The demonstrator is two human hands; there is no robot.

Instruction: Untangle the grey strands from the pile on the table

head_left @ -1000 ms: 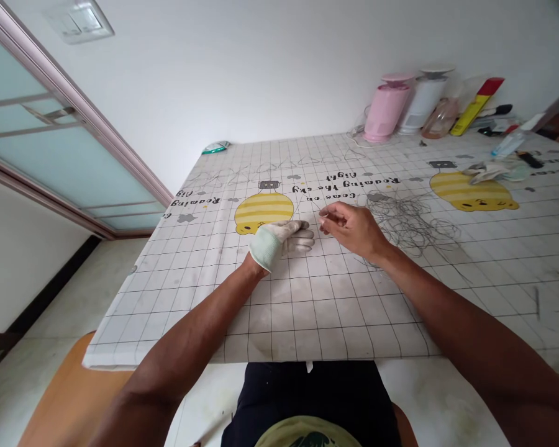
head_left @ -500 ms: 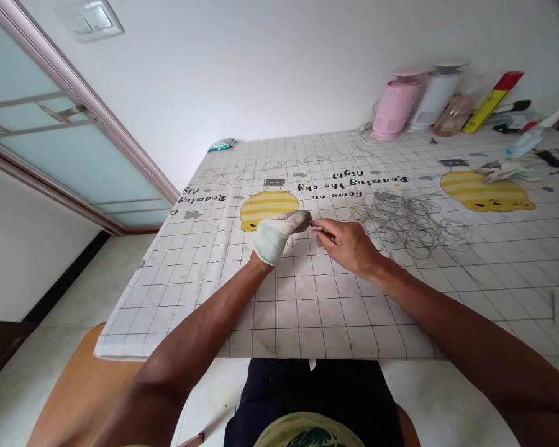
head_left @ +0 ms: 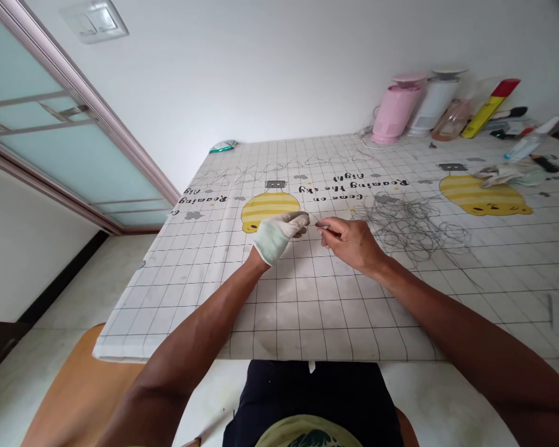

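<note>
My left hand, in a whitish glove, is closed in a pinch over the middle of the table. Just right of it is my bare right hand, its thumb and fingertips pressed together. A small gap separates the two hands, and whatever thin thing they pinch is too fine to make out. Beyond my right hand a loose tangle of thin grey wire lies on the checked tablecloth. Several bent wire shapes lie in a row toward the back of the table.
Along the wall stand a pink cylinder, a white cylinder, a clear bottle and a yellow box with a red end. A crumpled glove lies at the right. A green packet sits at the back left corner.
My right hand has moved slightly right, widening the gap between the hands. My gloved left hand has turned a little, showing more of its fingers.
</note>
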